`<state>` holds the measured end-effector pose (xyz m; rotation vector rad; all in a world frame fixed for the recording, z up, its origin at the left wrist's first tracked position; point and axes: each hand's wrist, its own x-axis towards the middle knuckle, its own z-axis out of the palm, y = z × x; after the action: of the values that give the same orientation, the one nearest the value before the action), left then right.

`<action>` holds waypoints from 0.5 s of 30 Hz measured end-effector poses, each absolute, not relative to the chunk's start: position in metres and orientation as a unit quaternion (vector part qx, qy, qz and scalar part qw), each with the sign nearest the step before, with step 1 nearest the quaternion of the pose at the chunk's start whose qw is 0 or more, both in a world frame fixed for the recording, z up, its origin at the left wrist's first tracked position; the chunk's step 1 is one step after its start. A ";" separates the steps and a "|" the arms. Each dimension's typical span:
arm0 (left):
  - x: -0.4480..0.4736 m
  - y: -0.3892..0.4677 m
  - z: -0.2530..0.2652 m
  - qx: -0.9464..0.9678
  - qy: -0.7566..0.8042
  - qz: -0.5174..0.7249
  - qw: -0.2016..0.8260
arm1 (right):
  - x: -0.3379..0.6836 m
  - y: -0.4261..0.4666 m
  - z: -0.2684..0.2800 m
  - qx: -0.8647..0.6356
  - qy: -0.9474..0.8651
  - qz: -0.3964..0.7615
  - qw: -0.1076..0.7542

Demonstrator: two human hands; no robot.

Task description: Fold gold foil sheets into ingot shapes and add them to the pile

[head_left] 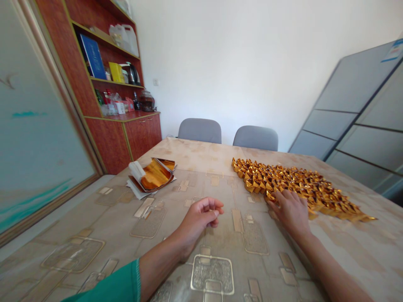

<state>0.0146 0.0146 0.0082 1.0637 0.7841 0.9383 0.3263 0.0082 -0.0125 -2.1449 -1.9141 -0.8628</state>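
Over the middle of the table, my left hand [204,214] hovers with its fingers loosely curled towards the thumb and nothing visible in them. My right hand [290,209] is at the near edge of a large group of folded gold paper ingots [292,180], set out in close rows. Its thumb and fingers close around a gold paper ingot [270,196] at that edge, mostly hidden by the hand. On the left of the table lies a stack of gold foil paper sheets [157,174], curled up at the edges, with white paper among them.
A patterned cover lies over the table [214,272]. Two grey chairs [200,130] stand at its far side against the wall. At the left is a red-brown cabinet [138,134] with bottles and a kettle [134,74]. Grey panels [336,92] lean at the right.
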 end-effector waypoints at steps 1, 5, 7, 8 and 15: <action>0.015 0.015 0.009 0.477 0.351 0.419 0.688 | 0.325 0.008 -0.012 -0.712 -0.634 -0.293 0.067; 0.015 0.014 0.009 0.484 0.352 0.418 0.683 | 0.324 0.009 -0.012 -0.716 -0.624 -0.306 0.066; 0.015 0.014 0.009 0.491 0.354 0.416 0.679 | 0.324 0.010 -0.012 -0.715 -0.623 -0.310 0.070; 0.015 0.014 0.009 0.497 0.357 0.415 0.674 | 0.325 0.010 -0.012 -0.712 -0.624 -0.313 0.076; -0.003 0.037 0.015 0.655 0.387 0.410 0.502 | 0.305 0.006 -0.012 -0.637 -0.683 -0.304 0.186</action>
<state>-0.0027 0.0373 0.0148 1.5833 0.9344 0.9912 0.3055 0.0063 -0.0121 -1.7946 -1.9250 -0.8574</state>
